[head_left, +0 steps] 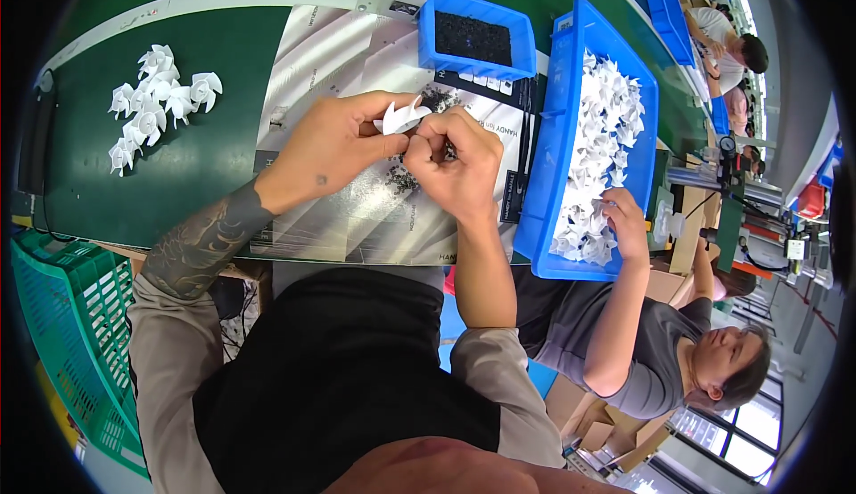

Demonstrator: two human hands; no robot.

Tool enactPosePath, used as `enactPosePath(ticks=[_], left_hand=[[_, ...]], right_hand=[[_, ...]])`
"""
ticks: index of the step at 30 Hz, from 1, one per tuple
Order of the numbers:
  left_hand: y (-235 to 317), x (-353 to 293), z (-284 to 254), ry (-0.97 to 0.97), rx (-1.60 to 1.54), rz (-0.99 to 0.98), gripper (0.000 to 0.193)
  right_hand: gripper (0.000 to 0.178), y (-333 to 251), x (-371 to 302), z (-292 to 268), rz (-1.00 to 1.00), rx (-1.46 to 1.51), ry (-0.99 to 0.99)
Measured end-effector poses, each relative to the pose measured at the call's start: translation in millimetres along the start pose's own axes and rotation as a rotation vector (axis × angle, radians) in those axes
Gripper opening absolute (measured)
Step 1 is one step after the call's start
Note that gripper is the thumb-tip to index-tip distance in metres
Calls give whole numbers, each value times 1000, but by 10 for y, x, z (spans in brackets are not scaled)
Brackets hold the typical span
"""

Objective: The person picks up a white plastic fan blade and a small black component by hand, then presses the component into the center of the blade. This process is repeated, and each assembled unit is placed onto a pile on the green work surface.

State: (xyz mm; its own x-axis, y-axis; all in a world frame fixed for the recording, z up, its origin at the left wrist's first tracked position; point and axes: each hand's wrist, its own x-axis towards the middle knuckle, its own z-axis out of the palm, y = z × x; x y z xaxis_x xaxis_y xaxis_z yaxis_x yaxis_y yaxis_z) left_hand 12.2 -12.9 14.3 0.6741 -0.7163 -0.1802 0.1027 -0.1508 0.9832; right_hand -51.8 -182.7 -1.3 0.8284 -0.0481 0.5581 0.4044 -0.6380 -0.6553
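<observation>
L grip (330, 144), wht fan (404, 118) btwn fingertips (393, 145)

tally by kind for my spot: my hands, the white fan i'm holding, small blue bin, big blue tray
Hands (left hand, right hand): 2
White fan: 1
Small bin: 1
Big tray: 1
Total: 5

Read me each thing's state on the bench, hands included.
Left hand: holding white fan wheel
Right hand: curled at wheel, contents hidden
Small blue bin: open, holding black bits
Large blue bin: open, heaped with white wheels
Co-worker's hand: at large bin
Wheels at left: clustered
Loose black bits: scattered
</observation>
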Motion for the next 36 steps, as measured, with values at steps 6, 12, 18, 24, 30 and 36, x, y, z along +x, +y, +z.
enactPosePath(ticks=[6,12,18,24,30,36], left_hand=[[-108,-21,80,63,43,61,47],[-89,-44,93,63,140,142,49],[-64,-48,80,64,148,146,49],[-115,-32,103,119,204,196,51],[-91,-28,94,117,223,186,52],[-187,3,73,97,166,195,51]], right_hand=[[13,-42,16,43,-26,-69,33],[13,-24,3,56,-42,-90,55],[14,-73,17,78,-30,-127,94],[13,-79,4,115,-2,-133,140],[13,-70,-27,145,90,-104,143],[27,-102,-32,141,477,239,110]])
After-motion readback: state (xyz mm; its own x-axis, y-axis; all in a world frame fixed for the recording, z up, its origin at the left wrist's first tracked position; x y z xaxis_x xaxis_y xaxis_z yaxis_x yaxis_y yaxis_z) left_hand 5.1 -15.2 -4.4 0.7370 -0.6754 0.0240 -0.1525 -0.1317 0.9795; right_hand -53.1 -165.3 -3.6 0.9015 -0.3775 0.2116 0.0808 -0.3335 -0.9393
